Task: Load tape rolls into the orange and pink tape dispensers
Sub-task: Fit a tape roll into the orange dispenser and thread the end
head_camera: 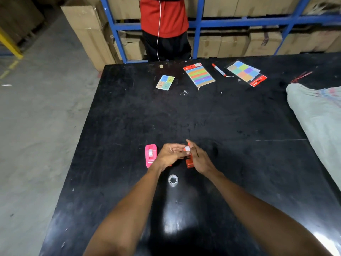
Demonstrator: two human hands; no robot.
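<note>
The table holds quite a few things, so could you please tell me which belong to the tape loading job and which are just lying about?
For the job:
pink dispenser, tape already in it
orange dispenser, held in both hands
tape roll, loose near the arms

Lying about:
marker
striped sticker pack
squared sticker pack
numbered card
grey sack

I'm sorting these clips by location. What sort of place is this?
Probably a warehouse or stockroom: cardboard cartons fill a blue steel rack, more stand on the bare concrete floor, and the work happens at a large black table.
</note>
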